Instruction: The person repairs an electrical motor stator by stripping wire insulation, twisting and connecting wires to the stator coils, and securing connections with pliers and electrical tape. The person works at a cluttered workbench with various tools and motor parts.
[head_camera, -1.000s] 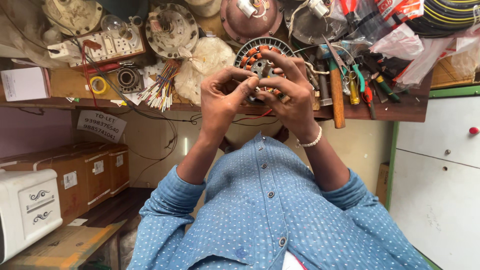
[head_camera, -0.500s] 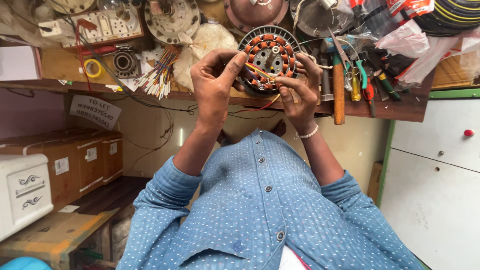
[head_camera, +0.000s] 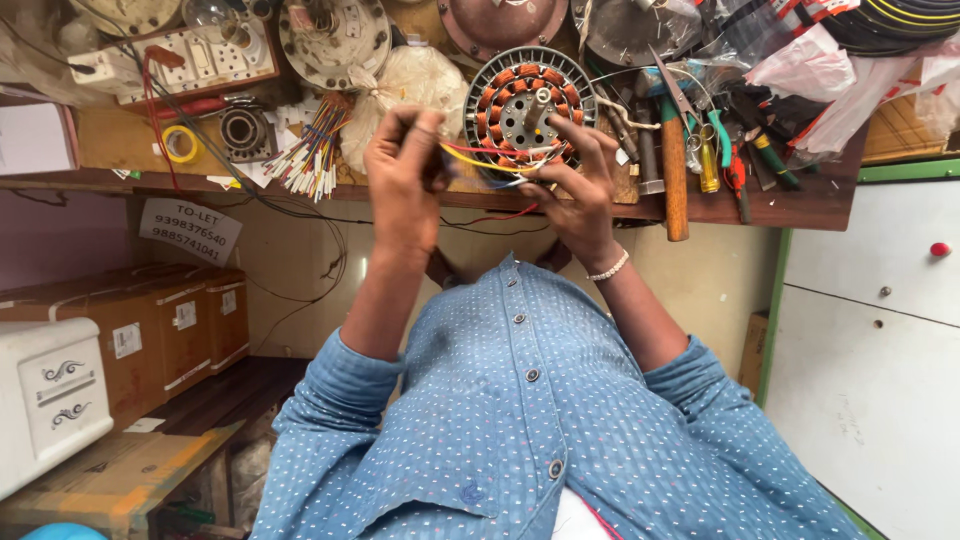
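A round motor stator (head_camera: 512, 88) with copper-coloured coils and a grey finned rim lies at the bench's front edge. My right hand (head_camera: 578, 190), with a bead bracelet on its wrist, grips the stator's near edge, its index finger reaching to the hub. Thin yellow, red and blue wires (head_camera: 488, 158) run from the stator leftward. My left hand (head_camera: 403, 172) pinches their ends and holds them stretched, a little apart from the stator.
The wooden bench (head_camera: 800, 205) is crowded. It holds a hammer (head_camera: 674, 165), screwdrivers (head_camera: 722, 150), a bundle of coloured wire pieces (head_camera: 315, 155), a tape roll (head_camera: 181, 143), a switchboard (head_camera: 205, 60) and other motor parts. Cardboard boxes (head_camera: 150, 330) and a white case (head_camera: 45, 400) stand lower left; a white cabinet (head_camera: 880, 330) stands at the right.
The stator now faces the camera with its coils in plain sight. My left hand has come off it and drawn the wires out to the left. My right hand stays on it.
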